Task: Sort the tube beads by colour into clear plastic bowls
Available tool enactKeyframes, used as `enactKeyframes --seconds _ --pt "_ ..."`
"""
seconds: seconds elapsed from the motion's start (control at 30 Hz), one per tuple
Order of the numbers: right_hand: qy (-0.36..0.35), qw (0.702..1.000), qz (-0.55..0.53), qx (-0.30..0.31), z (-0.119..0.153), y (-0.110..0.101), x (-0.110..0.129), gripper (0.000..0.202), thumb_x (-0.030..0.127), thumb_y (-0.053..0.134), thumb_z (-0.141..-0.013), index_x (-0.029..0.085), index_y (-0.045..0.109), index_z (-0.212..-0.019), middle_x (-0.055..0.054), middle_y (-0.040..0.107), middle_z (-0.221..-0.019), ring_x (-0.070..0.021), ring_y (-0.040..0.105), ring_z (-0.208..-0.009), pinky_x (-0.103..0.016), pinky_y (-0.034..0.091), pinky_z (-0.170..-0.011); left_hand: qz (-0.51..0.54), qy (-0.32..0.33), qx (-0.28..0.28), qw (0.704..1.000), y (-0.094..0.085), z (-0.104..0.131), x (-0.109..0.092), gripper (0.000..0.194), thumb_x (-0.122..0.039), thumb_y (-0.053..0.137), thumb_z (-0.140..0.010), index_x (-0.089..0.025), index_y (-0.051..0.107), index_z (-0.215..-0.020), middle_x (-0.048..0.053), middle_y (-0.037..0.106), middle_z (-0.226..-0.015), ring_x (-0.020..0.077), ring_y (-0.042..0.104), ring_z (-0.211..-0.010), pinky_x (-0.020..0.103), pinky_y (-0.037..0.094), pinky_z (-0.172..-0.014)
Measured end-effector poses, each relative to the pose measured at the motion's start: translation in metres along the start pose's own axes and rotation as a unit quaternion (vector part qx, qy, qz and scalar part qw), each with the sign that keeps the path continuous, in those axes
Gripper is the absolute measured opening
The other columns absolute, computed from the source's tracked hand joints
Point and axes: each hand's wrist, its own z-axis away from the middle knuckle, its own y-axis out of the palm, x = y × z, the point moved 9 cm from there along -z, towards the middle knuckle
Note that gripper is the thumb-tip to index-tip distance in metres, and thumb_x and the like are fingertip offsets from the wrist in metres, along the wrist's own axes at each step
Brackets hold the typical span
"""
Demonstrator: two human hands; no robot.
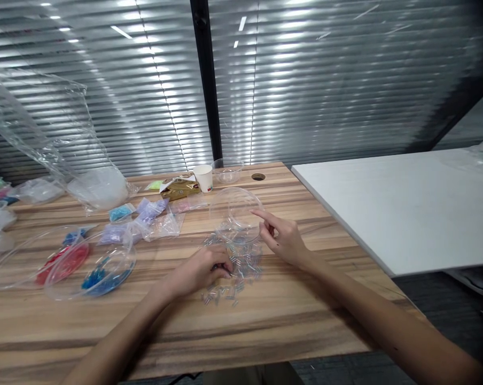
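Observation:
Many small clear tube-like pieces [247, 262] lie in a loose pile on the wooden table. My left hand [205, 267] rests at the pile's left side with its fingers curled together. What sits between those fingertips is hidden. Behind the pile, a clear plastic bowl [237, 193] is tilted with its open side toward me. My right hand [283, 238] grips the bowl's right rim, its index finger stretched out along the edge and the other fingers bent.
To the left, clear bowls hold blue pieces [95, 278] and red pieces [67, 262]. Small bags of purple pieces [151, 209], a gold packet [180, 188], a paper cup [203, 178] and another clear bowl [227, 171] stand farther back. A white table [386, 203] adjoins on the right.

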Motion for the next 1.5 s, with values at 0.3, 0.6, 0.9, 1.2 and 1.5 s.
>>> enactKeyframes --seconds 0.3,0.6,0.9,1.2,1.5 --pt "0.010 1.000 0.013 0.001 0.000 -0.001 0.000 0.033 0.012 0.043 -0.081 0.011 0.058 -0.111 0.003 0.055 -0.059 -0.0041 0.041 -0.047 -0.016 0.033 -0.049 -0.122 0.007 -0.046 0.991 -0.004 -0.001 0.003 0.014 -0.013 0.045 -0.086 -0.014 0.059 -0.087 0.003 0.056 -0.088 0.0113 0.050 -0.080 0.022 0.038 -0.072" --pt "0.015 1.000 0.015 0.003 0.000 0.000 -0.001 0.034 0.012 0.043 -0.080 0.013 0.057 -0.111 0.002 0.057 -0.062 -0.0044 0.042 -0.046 -0.016 0.034 -0.049 -0.224 0.063 -0.035 0.972 0.003 -0.001 -0.008 0.016 -0.014 0.041 -0.088 -0.013 0.054 -0.096 0.005 0.055 -0.094 0.0138 0.051 -0.086 0.025 0.042 -0.076" --pt "0.013 1.000 0.023 -0.002 0.001 0.001 -0.004 0.034 0.012 0.043 -0.080 0.013 0.057 -0.111 0.002 0.057 -0.061 -0.0046 0.044 -0.047 -0.017 0.035 -0.051 -0.332 0.094 -0.023 0.938 0.010 0.003 -0.011 0.021 -0.010 0.042 -0.086 -0.009 0.054 -0.103 0.010 0.056 -0.100 0.0189 0.053 -0.090 0.031 0.047 -0.077" --pt "0.022 0.999 0.027 0.003 0.001 0.000 -0.007 0.035 0.012 0.043 -0.080 0.013 0.057 -0.112 0.003 0.056 -0.060 -0.0052 0.044 -0.047 -0.017 0.036 -0.051 -0.193 0.041 -0.093 0.976 -0.005 0.001 0.004 0.022 -0.008 0.043 -0.084 -0.014 0.062 -0.095 0.006 0.059 -0.094 0.0142 0.056 -0.083 0.025 0.047 -0.073" --pt "0.001 0.999 0.036 -0.010 0.000 -0.002 0.001 0.035 0.011 0.043 -0.080 0.014 0.056 -0.112 0.003 0.056 -0.060 -0.0052 0.045 -0.047 -0.017 0.035 -0.052 0.195 -0.141 -0.247 0.939 -0.038 0.010 0.047 0.017 -0.028 0.062 -0.075 -0.015 0.068 -0.083 0.005 0.066 -0.088 0.0150 0.061 -0.082 0.025 0.048 -0.075"
